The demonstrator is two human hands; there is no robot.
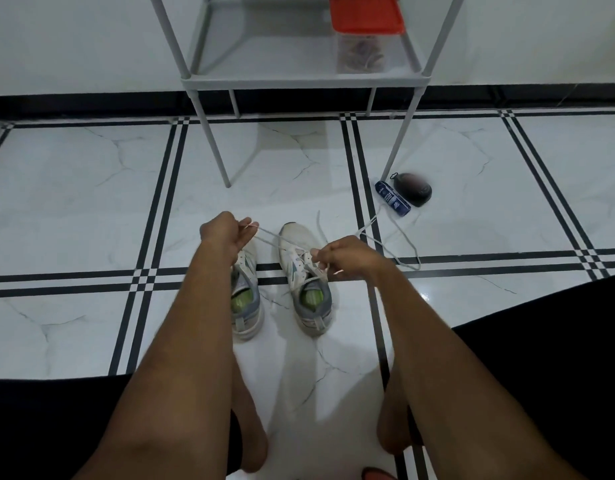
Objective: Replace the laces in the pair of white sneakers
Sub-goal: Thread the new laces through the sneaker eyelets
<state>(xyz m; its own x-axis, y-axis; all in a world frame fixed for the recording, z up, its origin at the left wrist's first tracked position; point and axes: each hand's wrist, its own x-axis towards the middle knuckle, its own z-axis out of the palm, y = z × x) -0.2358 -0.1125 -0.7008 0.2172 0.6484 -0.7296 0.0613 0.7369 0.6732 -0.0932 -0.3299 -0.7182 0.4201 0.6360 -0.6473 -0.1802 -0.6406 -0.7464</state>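
Both hands were up over the right-side white mesh sneaker (pixel 304 289) on the marble floor (pixel 91 188). Left hand (pixel 223 233) pinched one end of the thin white lace (pixel 275 239), right hand (pixel 347 256) curled round the other, w/ lace pulled taut btwn them. Lace looked light, limp, prob slippery; best gripped nr the tips. Blue tube (pixel 392 197) had writing, too small to read.
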